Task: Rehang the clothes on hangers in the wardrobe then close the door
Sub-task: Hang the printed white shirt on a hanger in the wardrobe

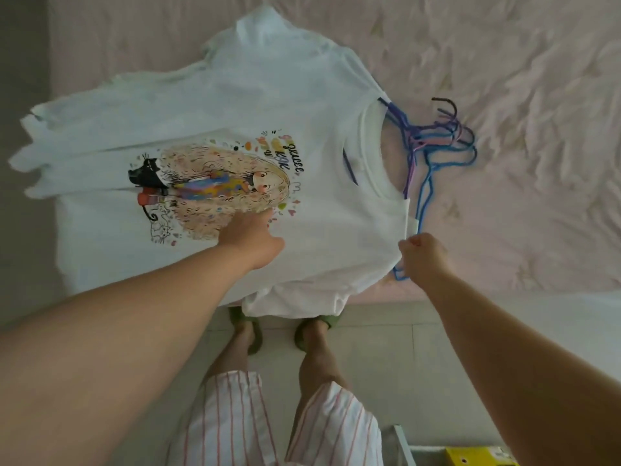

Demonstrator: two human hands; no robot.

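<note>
A white T-shirt (336,210) with a colourful cartoon print lies on top of a stack of white garments on the bed, its neck pointing right. My left hand (252,235) rests flat on the shirt just below the print, fingers straight. My right hand (421,253) is curled and pinches the shirt's shoulder edge at the near right. A bundle of blue, purple and pink wire hangers (437,142) lies by the neck opening, partly tucked under the shirts, and one blue wire shows inside the collar. The wardrobe is out of view.
The bed (521,95) has a pink quilted cover and fills the upper frame. My feet in green slippers (305,334) stand on the pale tiled floor at the bed's edge. A yellow box (477,457) sits at the bottom right.
</note>
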